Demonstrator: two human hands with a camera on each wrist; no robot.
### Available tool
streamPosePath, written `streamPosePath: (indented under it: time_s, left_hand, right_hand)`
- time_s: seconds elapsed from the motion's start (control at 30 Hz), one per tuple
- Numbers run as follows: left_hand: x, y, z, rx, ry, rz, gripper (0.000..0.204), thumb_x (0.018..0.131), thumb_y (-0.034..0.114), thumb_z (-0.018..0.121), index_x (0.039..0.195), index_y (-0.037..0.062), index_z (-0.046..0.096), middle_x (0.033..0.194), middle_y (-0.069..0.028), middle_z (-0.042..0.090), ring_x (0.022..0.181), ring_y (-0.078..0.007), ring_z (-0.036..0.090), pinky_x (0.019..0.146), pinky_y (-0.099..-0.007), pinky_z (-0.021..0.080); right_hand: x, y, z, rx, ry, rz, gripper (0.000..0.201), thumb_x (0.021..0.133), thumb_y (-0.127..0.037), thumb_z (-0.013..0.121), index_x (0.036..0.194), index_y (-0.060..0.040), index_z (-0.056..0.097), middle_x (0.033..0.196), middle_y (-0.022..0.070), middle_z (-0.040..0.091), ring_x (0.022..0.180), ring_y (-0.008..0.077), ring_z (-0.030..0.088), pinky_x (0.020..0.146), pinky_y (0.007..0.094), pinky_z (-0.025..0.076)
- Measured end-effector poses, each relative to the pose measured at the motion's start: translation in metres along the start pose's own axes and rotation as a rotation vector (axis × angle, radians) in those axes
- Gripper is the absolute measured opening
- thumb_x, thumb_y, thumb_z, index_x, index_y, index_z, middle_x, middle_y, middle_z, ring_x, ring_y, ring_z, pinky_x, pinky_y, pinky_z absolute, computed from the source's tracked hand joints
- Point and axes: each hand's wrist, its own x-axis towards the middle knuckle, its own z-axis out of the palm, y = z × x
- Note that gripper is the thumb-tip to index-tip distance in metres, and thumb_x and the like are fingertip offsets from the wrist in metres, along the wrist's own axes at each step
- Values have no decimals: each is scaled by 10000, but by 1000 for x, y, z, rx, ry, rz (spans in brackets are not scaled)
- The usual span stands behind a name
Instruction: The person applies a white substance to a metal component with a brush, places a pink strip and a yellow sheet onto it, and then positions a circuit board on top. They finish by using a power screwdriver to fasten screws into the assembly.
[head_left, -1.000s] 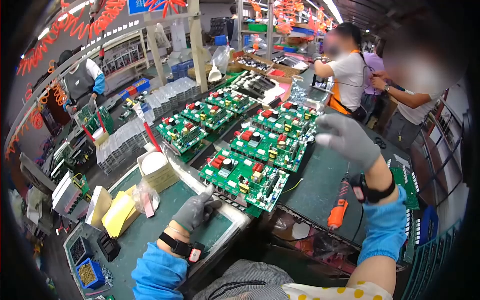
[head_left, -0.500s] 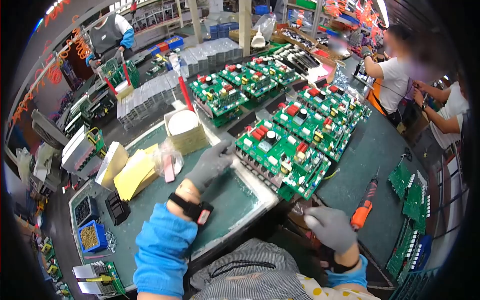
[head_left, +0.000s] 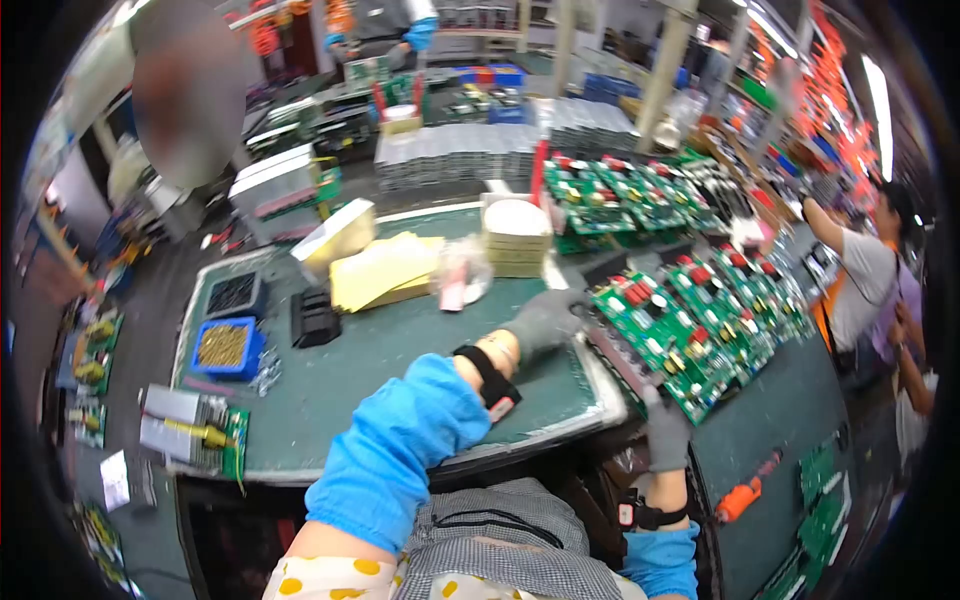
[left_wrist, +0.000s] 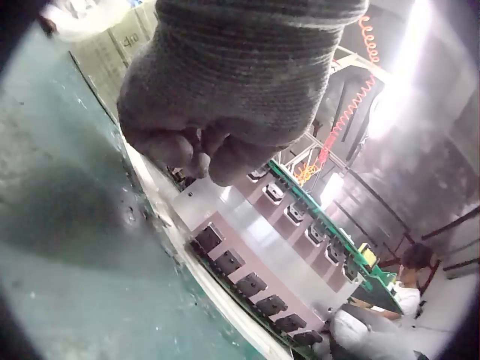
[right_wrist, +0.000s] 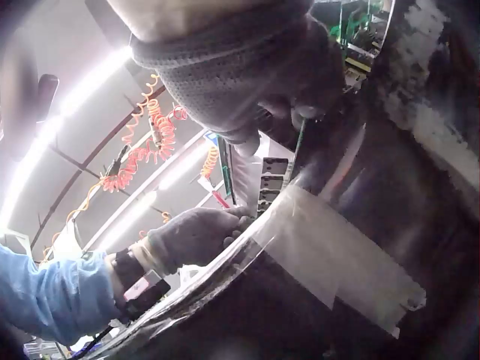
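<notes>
Two gloved hands hold the nearest circuit board assembly point(head_left: 665, 345) at opposite ends of its near side. The left hand point(head_left: 545, 325) is at its left corner; in the left wrist view this hand point(left_wrist: 225, 90) curls its fingers at the end of a metal plate point(left_wrist: 255, 232) with black components in rows. At the front corner is the right hand point(head_left: 667, 435), and in the right wrist view this hand point(right_wrist: 240, 82) has its fingers curled round the board's edge. The undersides of both grips are partly hidden.
More boards point(head_left: 735, 290) stand close behind. A box with a white roll point(head_left: 515, 240), yellow sheets point(head_left: 385, 270) and a blue bin point(head_left: 228, 348) are on the left table. An orange screwdriver point(head_left: 738, 500) lies at the right. People stand at the far right.
The head view has swung left. My right hand has come down from above the boards to the front corner of the nearest one. My left hand has stayed by its left corner.
</notes>
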Motion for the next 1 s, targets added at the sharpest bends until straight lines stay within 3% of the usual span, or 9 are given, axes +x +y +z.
streamPosePath:
  time_s: [0.1, 0.4, 0.6, 0.63, 0.67, 0.8, 0.87, 0.97, 1.0]
  left_hand:
    - [-27, 13, -9, -69, 55, -3, 316, 808, 149, 579, 1094, 33, 649, 835, -147, 640, 784, -256, 594, 755, -382, 482]
    - [-176, 16, -56, -20, 274, -107, 295, 818, 113, 599, 1090, 13, 651, 881, -139, 608, 800, -253, 574, 753, -368, 479]
    - [-248, 14, -72, 48, 283, -345, 330, 861, 181, 631, 1124, -19, 638, 991, -161, 645, 957, -287, 634, 867, -377, 505]
    - [-256, 15, -74, -31, 290, -315, 332, 867, 171, 627, 1141, -17, 632, 1004, -141, 646, 972, -269, 630, 874, -368, 503]
    - [-264, 15, -75, -109, 295, -279, 335, 873, 160, 623, 1158, -15, 627, 1018, -122, 647, 987, -252, 626, 881, -359, 501]
    - [-296, -15, -97, -588, 408, -279, 333, 886, 94, 592, 1201, -11, 607, 1046, -39, 627, 986, -165, 601, 861, -298, 492]
    - [-312, -32, -122, -1022, 641, -228, 313, 875, 38, 568, 1181, -4, 614, 1025, -21, 609, 925, -117, 582, 810, -242, 483]
    - [-335, -41, -185, -1049, 846, 11, 287, 894, 26, 566, 1177, -14, 584, 1006, -30, 597, 871, -111, 579, 776, -236, 493]
    - [-342, -53, -204, -1048, 969, 13, 273, 907, 25, 565, 1177, -18, 568, 1008, -36, 596, 870, -120, 590, 765, -244, 505]
  right_hand:
    - [-7, -27, -9, -75, -67, 164, 371, 903, -269, 703, 1123, 20, 631, 970, 139, 648, 889, 277, 584, 850, 409, 451]
    - [-21, -24, 34, -95, -214, -459, 349, 923, -259, 653, 1131, 21, 644, 1097, 234, 648, 1038, 439, 580, 935, 505, 430]
    - [20, -37, 76, -254, -562, -418, 269, 895, -187, 636, 1056, 27, 653, 994, 270, 655, 937, 474, 596, 811, 500, 470]
    - [29, -42, 78, -421, -667, -304, 284, 907, -210, 635, 1065, 26, 657, 968, 268, 658, 918, 474, 600, 787, 504, 472]
    - [31, -23, 93, -159, -455, -584, 311, 934, -255, 623, 1080, 17, 664, 904, 269, 652, 850, 478, 598, 732, 508, 468]
    - [44, -37, 93, -247, -582, -477, 355, 933, -270, 637, 1120, 31, 648, 1036, 271, 627, 963, 428, 580, 822, 490, 446]
    - [34, -59, 81, -218, -620, -406, 396, 918, -266, 653, 1162, 45, 626, 1059, 263, 612, 984, 404, 571, 853, 475, 440]
    - [27, -76, 57, -220, -689, -400, 455, 894, -242, 672, 1219, 65, 586, 1039, 213, 616, 968, 334, 597, 848, 431, 471]
    - [16, -79, 53, 143, -672, -271, 464, 879, -210, 678, 1229, 75, 572, 1072, 170, 615, 985, 274, 611, 858, 384, 496]
